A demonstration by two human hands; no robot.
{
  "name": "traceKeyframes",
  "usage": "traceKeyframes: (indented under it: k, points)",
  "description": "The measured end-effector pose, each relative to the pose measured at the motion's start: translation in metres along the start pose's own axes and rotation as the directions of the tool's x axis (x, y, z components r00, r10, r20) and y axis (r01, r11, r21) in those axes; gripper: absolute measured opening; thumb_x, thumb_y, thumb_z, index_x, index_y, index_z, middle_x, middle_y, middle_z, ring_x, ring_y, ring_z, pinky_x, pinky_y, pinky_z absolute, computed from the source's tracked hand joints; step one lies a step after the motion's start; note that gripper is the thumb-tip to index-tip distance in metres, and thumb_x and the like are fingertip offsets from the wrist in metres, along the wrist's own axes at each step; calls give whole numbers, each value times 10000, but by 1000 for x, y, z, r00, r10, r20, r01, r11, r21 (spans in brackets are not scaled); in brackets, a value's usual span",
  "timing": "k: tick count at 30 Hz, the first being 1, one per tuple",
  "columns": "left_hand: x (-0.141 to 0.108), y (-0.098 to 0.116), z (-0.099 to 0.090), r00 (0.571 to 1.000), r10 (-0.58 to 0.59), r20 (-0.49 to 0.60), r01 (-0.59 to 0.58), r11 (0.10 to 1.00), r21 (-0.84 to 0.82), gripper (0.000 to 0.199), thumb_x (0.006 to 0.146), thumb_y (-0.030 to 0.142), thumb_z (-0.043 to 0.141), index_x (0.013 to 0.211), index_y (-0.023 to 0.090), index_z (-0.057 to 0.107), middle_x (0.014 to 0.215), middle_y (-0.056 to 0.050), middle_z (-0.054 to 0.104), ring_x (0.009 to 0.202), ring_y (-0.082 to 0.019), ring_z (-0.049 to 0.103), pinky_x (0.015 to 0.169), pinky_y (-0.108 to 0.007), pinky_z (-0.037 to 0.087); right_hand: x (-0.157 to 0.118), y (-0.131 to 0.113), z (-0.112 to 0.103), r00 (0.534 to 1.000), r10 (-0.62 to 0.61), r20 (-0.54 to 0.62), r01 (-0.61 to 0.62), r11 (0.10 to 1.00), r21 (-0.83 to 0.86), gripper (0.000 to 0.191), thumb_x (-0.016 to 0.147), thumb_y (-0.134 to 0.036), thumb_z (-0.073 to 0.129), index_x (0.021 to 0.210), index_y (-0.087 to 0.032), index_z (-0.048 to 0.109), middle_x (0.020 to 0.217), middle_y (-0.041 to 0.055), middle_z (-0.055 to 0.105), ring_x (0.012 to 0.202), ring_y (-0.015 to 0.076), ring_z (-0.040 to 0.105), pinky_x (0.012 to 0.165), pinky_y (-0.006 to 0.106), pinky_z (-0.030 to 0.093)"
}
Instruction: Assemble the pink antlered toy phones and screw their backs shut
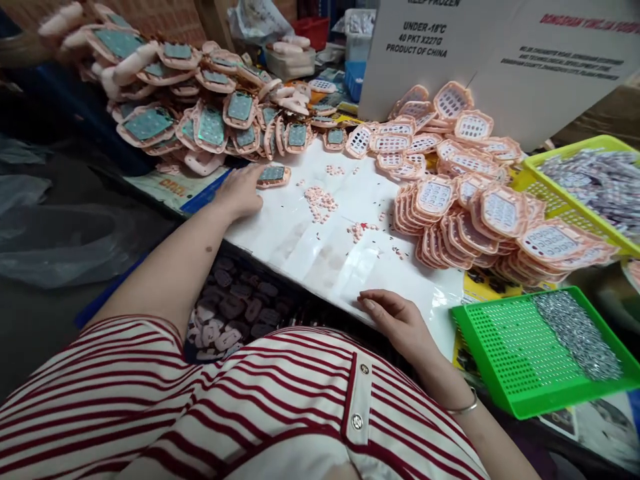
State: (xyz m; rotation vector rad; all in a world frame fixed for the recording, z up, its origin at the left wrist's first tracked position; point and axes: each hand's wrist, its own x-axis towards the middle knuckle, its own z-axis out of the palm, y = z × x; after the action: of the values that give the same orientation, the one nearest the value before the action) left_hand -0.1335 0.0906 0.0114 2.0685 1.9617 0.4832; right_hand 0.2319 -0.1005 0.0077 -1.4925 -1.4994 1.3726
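My left hand (241,192) reaches to the far left part of the white work surface. Its fingers close around the left end of a pink plastic casing with a green circuit board (273,175), which lies flat there. Part of the grip is hidden behind the hand. By the near edge of the surface, my right hand (403,321) rests with its fingers loosely apart and nothing visible in them. Small pink round pieces (321,204) lie scattered between the hands, with tiny dark screws or bits among them.
A heap of pink casings with green boards (150,123) rises at the left. Stacked pink panels with white keypads (465,220) stand at right. Beyond them are a green tray of small metal parts (505,360), a yellow basket (550,190) and a large white carton (480,67).
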Motion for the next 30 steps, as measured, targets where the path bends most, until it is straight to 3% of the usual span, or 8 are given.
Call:
traceKeyframes:
  k: [5, 14, 17, 19, 22, 26, 28, 30]
  points:
    - [44, 5, 3, 984, 9, 176, -29, 993, 112, 785, 719, 252, 694, 1427, 19, 447, 1398, -195, 557, 1305, -405, 463, 1129, -473, 288, 1, 4, 2, 999, 35, -36, -34, 999, 34, 372, 810, -533, 694, 981, -208, 753, 915, 74, 784, 861, 214, 712, 857, 401, 580]
    - [-4, 24, 9, 894, 210, 395, -266, 960, 92, 591, 671, 531, 757, 1091, 140, 615, 1113, -142, 646, 1150, -410, 532, 1103, -489, 282, 17, 1, 6, 994, 82, 73, -96, 974, 205, 391, 794, -518, 714, 952, -161, 723, 796, 39, 723, 645, 111, 617, 621, 264, 531]
    - [-27, 53, 4, 879, 305, 368, -354, 932, 74, 544, 644, 480, 791, 1058, 171, 619, 984, -89, 651, 1095, -411, 564, 1134, -547, 228, 21, -3, 14, 994, 58, 89, -80, 961, 266, 433, 779, -516, 736, 1029, -165, 692, 827, 21, 693, 634, 97, 615, 601, 248, 539]
    - [-48, 80, 1, 829, 439, 348, -491, 868, 74, 550, 636, 413, 793, 1098, 171, 618, 1023, -96, 659, 1110, -406, 564, 1175, -602, 132, 23, -5, 20, 997, 53, 60, -70, 942, 328, 555, 757, -536, 755, 1169, -186, 631, 956, 33, 684, 656, 98, 636, 576, 245, 552]
    - [-81, 126, 2, 664, 679, 313, -723, 689, 40, 472, 770, 455, 671, 1143, 170, 619, 1103, -125, 673, 1122, -356, 579, 1215, -600, 85, 23, -9, 22, 998, 30, 49, -48, 905, 422, 728, 746, -567, 763, 1338, -228, 508, 1039, 37, 663, 707, 118, 658, 566, 253, 563]
    - [-106, 168, 11, 483, 837, 257, -862, 506, -28, 434, 861, 419, 577, 1200, 152, 625, 1150, -147, 678, 1166, -330, 592, 1228, -621, 88, 12, -8, 15, 998, -58, 13, 44, 872, 487, 557, 747, -524, 787, 1180, -207, 638, 1033, 31, 684, 878, 146, 649, 712, 258, 575]
    - [-109, 170, 18, 495, 861, 118, -860, 505, -72, 520, 844, 419, 634, 1299, 172, 586, 1283, -158, 639, 1273, -346, 541, 1236, -626, 59, 5, -5, 7, 998, -53, -37, 65, 816, 574, 450, 760, -493, 787, 1095, -212, 683, 1024, 18, 688, 842, 127, 638, 673, 230, 564]
    - [-109, 165, 29, 598, 789, -141, -799, 571, -191, 727, 768, 448, 754, 1409, 210, 510, 1445, -161, 538, 1401, -366, 430, 1245, -612, 16, -2, -5, -1, 994, -24, -103, 88, 728, 680, 398, 776, -473, 777, 1074, -225, 687, 930, -3, 679, 723, 101, 619, 575, 207, 544]
